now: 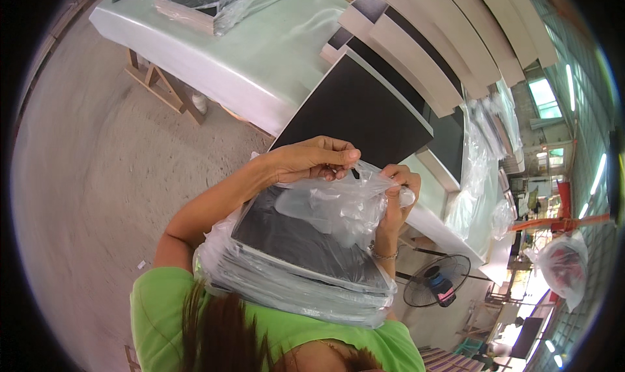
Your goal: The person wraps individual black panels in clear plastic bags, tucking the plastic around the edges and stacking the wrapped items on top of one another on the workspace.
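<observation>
A stack of flat black panels (293,238) in clear plastic rests against my chest, above my green shirt. My left hand (316,158) reaches over the stack's top edge and pinches the loose mouth of the clear plastic bag (338,203). My right hand (397,193), with a thin bracelet at the wrist, grips the same bunched plastic from the other side. The two hands are a few fingers' width apart, and the film is crumpled between them. A small dark bit shows near my left fingertips; I cannot tell what it is.
Ahead is a long table (260,59) under a pale sheet, on wooden trestles (163,89). A large black panel (355,108) and several beige boards (430,40) lie on it. More plastic-wrapped goods (478,157) sit further right. A floor fan (436,281) stands on the concrete floor (97,177).
</observation>
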{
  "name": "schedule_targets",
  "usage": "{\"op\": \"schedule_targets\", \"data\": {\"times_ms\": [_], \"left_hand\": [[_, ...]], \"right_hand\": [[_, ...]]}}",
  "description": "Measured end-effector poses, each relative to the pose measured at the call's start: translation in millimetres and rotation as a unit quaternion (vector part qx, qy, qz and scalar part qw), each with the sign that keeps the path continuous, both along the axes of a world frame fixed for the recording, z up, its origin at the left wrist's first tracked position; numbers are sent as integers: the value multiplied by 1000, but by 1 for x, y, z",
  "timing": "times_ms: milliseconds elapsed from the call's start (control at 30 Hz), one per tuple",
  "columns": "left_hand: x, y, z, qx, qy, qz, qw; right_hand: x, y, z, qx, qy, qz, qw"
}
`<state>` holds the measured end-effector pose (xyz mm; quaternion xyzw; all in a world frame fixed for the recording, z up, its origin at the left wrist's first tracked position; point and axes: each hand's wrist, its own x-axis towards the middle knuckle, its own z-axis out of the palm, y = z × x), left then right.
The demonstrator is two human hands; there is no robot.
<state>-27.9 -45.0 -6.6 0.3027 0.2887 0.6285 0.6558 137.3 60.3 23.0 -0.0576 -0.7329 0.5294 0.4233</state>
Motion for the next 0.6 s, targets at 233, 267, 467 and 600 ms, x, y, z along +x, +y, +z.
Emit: {"op": "schedule_targets", "data": {"times_ms": [233, 267, 467, 600], "left_hand": [[0, -3, 7, -14, 130, 81, 988], [1, -1, 6, -17, 143, 104, 984], [-5, 7, 11, -16, 341, 355, 870], [-14, 9, 15, -36, 416, 410, 811]], "right_hand": [[15, 10, -8, -150, -33, 67, 986], [17, 12, -10, -139, -54, 85, 985], [16, 10, 0, -156, -283, 115, 939], [26, 23, -1, -57, -372, 216, 901]]}}
